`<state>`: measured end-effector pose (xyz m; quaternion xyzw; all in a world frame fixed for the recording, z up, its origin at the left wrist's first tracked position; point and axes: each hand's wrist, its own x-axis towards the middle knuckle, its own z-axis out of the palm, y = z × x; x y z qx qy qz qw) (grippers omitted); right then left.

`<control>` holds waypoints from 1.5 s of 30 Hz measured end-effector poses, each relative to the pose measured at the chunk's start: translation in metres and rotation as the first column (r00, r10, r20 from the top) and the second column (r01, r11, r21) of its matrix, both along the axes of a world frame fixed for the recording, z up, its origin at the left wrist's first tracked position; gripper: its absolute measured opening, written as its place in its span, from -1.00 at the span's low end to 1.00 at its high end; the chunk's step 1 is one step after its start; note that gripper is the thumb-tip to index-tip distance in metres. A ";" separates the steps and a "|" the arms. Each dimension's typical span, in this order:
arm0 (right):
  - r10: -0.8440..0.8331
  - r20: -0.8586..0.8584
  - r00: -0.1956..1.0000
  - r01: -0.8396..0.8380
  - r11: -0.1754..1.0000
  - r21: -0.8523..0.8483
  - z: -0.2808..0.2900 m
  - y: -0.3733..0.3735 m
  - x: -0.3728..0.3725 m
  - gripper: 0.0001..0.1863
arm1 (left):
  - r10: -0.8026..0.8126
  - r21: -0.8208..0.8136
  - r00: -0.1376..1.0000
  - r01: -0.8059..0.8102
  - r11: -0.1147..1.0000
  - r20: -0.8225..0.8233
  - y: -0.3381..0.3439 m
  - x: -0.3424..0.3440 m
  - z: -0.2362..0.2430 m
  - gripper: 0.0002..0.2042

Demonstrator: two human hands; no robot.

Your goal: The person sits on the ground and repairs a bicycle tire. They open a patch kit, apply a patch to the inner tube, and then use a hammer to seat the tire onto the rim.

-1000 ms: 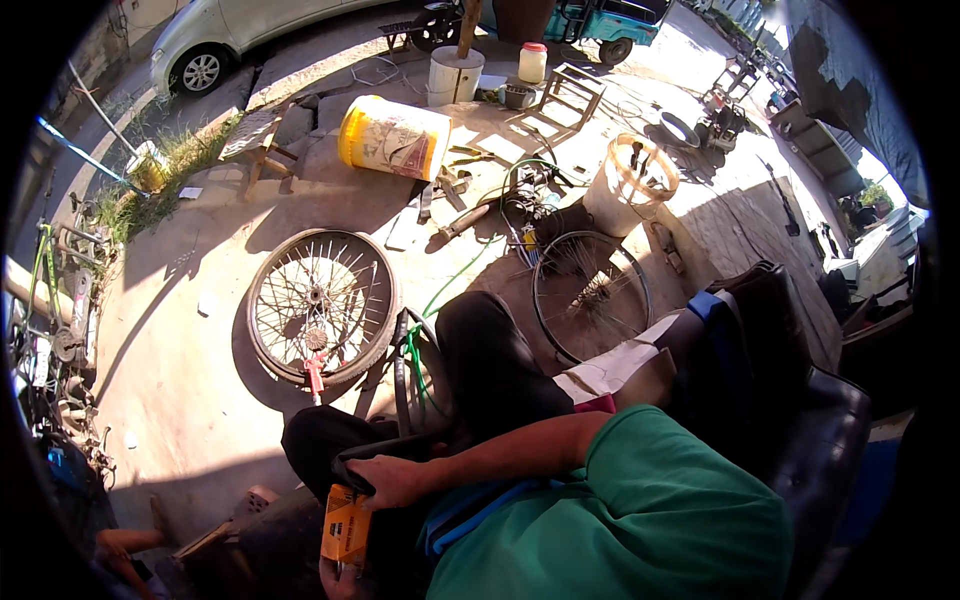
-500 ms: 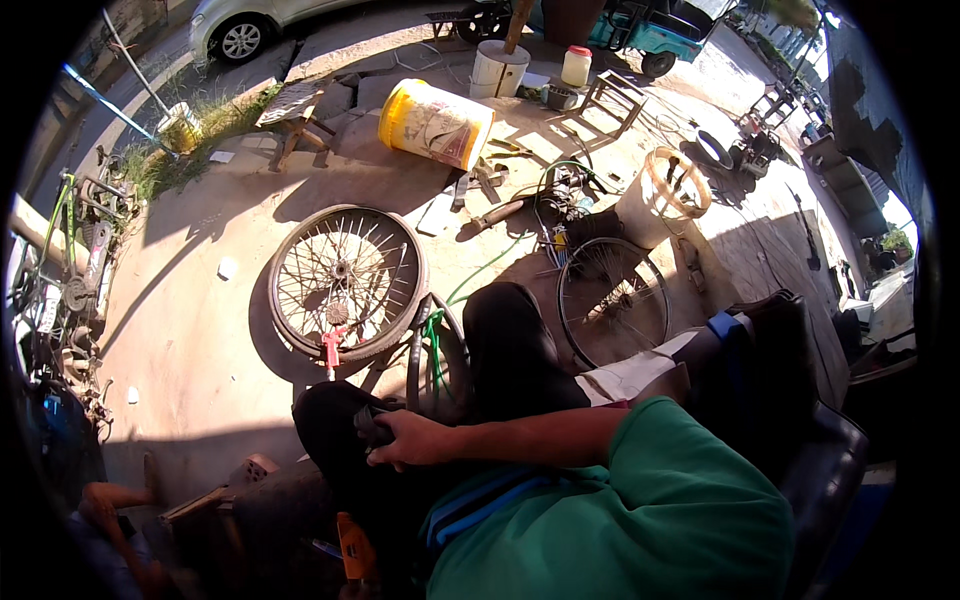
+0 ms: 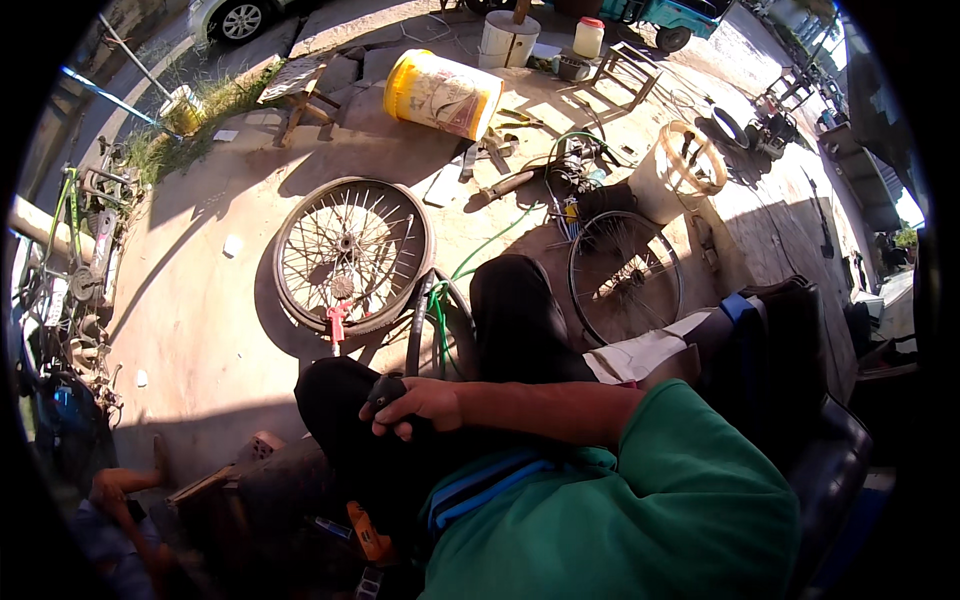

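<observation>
Where right fingers curl, black piece (partly hidden) pokes from grip.

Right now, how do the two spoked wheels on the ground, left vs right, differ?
Rim: the left wheel wears a broad, dark tyre; the right wheel shows just a thin ring around its spokes.
Size: the left wheel looks larger in this view than the right wheel.
Surroundings: the left wheel has a red tool at its near edge; the right wheel sits by the pale bucket.
Shared: both have spokes and a central hub.
</observation>
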<state>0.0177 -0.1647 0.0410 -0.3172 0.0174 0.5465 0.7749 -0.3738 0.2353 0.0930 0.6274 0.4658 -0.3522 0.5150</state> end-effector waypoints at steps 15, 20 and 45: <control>0.082 0.069 0.994 -0.089 0.989 0.115 0.051 0.045 -0.004 -0.26 | 0.528 -0.490 0.437 -0.206 0.847 0.728 -0.042 0.165 0.015 -0.66; 0.057 0.406 0.912 -0.016 0.995 -0.102 0.072 0.060 -0.005 -0.24 | 0.522 -0.546 0.479 -0.101 0.831 0.706 -0.112 0.224 0.001 -0.65; 0.036 0.566 0.823 0.135 0.957 -0.257 0.050 0.045 -0.013 -0.38 | 0.514 -0.670 0.686 -0.052 0.741 0.515 -0.160 0.255 -0.001 -0.42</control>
